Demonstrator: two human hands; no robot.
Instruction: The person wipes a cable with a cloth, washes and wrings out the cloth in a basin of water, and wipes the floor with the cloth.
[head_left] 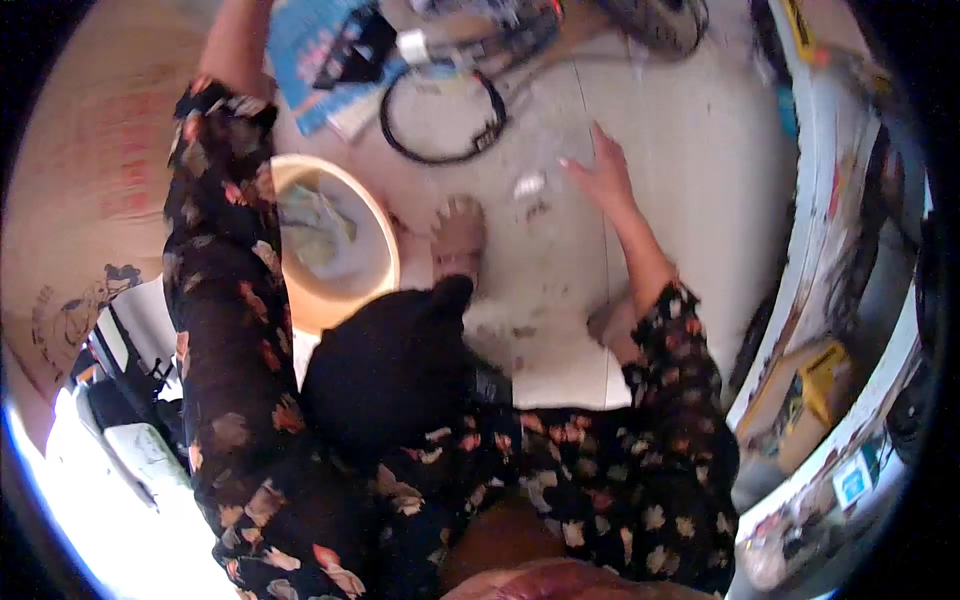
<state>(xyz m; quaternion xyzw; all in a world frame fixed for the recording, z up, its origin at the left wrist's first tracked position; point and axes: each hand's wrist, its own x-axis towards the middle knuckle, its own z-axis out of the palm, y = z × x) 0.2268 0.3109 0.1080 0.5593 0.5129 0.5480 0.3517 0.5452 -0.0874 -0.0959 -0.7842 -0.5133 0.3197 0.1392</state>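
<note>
My left arm reaches to the top left, and my left hand is cut off by the frame's upper edge. My right hand (pixel 603 178) is over the floor right of centre, its thumb and fingers apart and nothing between them. A small white item (pixel 529 184) lies on the floor to its left. A black cable loop (pixel 389 128) rests near the top centre, below a blue printed sheet (pixel 300 62) with a black part (pixel 358 45) on it. The yellow-rimmed bucket (pixel 393 250) beside my left sleeve holds pale, crumpled material in cloudy liquid.
A large cardboard box (pixel 110 170) stands on the left. A wheel (pixel 660 22) shows at the top. Along the right run pale shelves (pixel 810 220) with a yellow item (pixel 825 385) and a small blue-and-white box (pixel 854 480). My bare foot (pixel 460 235) is beside the bucket.
</note>
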